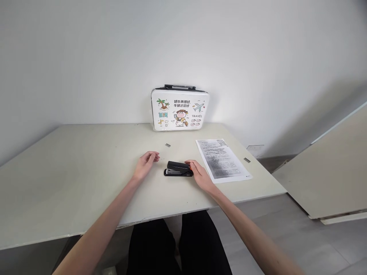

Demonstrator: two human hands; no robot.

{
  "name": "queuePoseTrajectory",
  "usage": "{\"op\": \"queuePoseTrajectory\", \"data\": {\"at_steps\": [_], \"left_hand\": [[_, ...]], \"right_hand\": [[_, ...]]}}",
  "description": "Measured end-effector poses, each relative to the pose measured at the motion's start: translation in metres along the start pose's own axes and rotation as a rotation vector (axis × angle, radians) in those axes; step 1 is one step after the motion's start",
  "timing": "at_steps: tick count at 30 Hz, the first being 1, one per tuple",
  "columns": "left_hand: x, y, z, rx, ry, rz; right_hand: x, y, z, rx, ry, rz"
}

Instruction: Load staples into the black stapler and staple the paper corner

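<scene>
Pointing to nine o'clock, the stapler (178, 166) runs nine-to-three, right hand (201, 178) gripping its back; left hand's (145, 163) fingers curl loosely.

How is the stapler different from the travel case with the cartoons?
The stapler is mostly black, but the travel case is mostly white. The stapler is small; the travel case is much bigger. The right hand grips the stapler, while the travel case stands untouched. Both are on the table.
</scene>
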State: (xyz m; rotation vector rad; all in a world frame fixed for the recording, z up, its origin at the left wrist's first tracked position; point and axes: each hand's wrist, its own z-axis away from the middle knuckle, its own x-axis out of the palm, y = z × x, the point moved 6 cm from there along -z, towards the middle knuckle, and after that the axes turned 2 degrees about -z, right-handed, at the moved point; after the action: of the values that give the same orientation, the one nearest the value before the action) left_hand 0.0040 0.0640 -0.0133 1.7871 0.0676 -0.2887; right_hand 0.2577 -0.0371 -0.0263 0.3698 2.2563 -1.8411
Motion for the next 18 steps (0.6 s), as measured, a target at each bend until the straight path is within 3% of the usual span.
{"op": "queuePoseTrajectory", "data": {"at_steps": [10,18], "left_hand": [[-0.007,-0.007,-0.002,0.007,0.119,-0.027],[-0.002,-0.002,0.001,-0.01,0.097,-0.005]], "right_hand": [[0.004,-0.003,-0.001,-0.073,-0.063,-0.018],[0.006,-0.007,0.004,-0.038,-0.093,0.083]]}}
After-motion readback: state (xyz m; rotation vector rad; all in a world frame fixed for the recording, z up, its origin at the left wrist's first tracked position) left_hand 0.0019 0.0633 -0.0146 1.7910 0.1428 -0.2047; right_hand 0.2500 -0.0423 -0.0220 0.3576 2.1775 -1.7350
